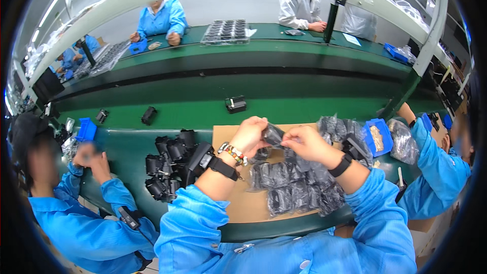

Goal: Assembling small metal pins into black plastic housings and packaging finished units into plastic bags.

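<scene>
A: Small black part in a clear bag point(274, 134), pinched between left hand point(249, 134) and right hand point(308, 143), both closed on it, above the cardboard sheet's point(243, 204) far edge.

B: Risk?

A: Slick film; it may slip onto the bagged pile point(297, 185) below.

B: Room?

A: Tight. Loose black parts point(170, 165) left, blue bin point(378, 137) right, neighbours' sleeves at both corners; green belt point(193, 111) beyond looks open.
</scene>
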A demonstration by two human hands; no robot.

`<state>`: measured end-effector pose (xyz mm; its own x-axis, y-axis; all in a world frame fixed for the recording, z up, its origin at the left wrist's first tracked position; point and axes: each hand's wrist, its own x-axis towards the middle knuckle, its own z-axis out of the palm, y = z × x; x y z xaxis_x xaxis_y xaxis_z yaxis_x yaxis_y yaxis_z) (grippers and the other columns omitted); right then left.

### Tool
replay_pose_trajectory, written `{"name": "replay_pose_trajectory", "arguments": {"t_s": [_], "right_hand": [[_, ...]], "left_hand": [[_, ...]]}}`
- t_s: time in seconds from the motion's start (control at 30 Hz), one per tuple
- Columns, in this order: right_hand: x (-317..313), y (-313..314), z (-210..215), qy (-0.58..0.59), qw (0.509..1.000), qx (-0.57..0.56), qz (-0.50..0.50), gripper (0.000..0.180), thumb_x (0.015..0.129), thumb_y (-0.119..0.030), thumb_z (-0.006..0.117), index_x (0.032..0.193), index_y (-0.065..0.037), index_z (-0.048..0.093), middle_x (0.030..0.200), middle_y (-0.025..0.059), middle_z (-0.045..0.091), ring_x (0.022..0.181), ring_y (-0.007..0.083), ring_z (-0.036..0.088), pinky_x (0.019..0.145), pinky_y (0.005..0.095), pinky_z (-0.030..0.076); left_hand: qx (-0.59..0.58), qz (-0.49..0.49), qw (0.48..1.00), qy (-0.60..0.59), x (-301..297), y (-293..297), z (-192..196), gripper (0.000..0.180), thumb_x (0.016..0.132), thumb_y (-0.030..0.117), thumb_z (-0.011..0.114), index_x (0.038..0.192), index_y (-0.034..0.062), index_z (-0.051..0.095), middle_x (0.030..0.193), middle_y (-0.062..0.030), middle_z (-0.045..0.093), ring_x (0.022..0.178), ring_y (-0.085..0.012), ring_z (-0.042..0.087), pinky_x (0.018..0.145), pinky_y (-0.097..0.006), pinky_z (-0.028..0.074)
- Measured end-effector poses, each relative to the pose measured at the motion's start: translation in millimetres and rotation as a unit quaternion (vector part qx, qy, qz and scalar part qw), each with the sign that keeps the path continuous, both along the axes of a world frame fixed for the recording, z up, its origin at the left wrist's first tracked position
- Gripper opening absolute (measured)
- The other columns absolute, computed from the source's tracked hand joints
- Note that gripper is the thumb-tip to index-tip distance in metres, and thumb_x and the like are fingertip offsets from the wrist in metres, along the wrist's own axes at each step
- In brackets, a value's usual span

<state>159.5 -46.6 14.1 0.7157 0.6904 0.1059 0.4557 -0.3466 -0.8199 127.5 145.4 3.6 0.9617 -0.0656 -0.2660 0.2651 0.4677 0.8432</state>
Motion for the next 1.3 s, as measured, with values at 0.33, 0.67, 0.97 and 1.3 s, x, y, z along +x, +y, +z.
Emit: {"name": "replay_pose_trajectory", "arguments": {"t_s": [0.33, 0.67, 0.97, 1.3], "right_hand": [[-3, -10, 56, -0.271, 0.962, -0.031, -0.027, 0.006, 0.076, 0.001, 0.054, 0.079, -0.002, 0.051, 0.074, 0.0140, 0.051, 0.076, 0.0328, 0.050, 0.068, 0.0398, 0.041], [3, -11, 60, -0.288, 0.958, -0.009, -0.014, 0.010, 0.075, 0.004, 0.054, 0.079, -0.003, 0.047, 0.074, 0.0119, 0.048, 0.075, 0.0302, 0.047, 0.067, 0.0370, 0.040], [6, -6, 46, -0.265, 0.964, 0.002, 0.037, 0.006, 0.075, 0.000, 0.056, 0.075, -0.003, 0.051, 0.071, 0.0100, 0.049, 0.073, 0.0279, 0.048, 0.068, 0.0368, 0.040], [3, -14, 47, -0.133, 0.982, 0.128, 0.049, 0.009, 0.084, -0.003, 0.053, 0.078, -0.004, 0.046, 0.078, 0.0050, 0.048, 0.076, 0.0172, 0.045, 0.071, 0.0301, 0.040]], "left_hand": [[0.381, 0.049, 0.915, -0.125, -8, 14, -38, 0.035, 0.092, 0.033, 0.049, 0.101, 0.0003, 0.056, 0.088, -0.0070, 0.060, 0.085, -0.0181, 0.059, 0.073, -0.029, 0.045], [0.659, -0.045, 0.725, -0.194, -29, 17, -51, 0.043, 0.078, 0.010, 0.058, 0.120, 0.0015, 0.051, 0.109, -0.0254, 0.057, 0.097, -0.0354, 0.058, 0.086, -0.039, 0.046], [0.565, 0.070, 0.812, -0.129, -16, 24, -64, 0.017, 0.080, 0.015, 0.058, 0.080, 0.0001, 0.067, 0.078, -0.0199, 0.064, 0.076, -0.0344, 0.062, 0.071, -0.041, 0.049], [0.536, 0.100, 0.818, -0.186, -22, 34, -49, 0.027, 0.091, 0.021, 0.050, 0.094, -0.0036, 0.060, 0.082, -0.0166, 0.063, 0.078, -0.0248, 0.061, 0.071, -0.036, 0.047]]}}
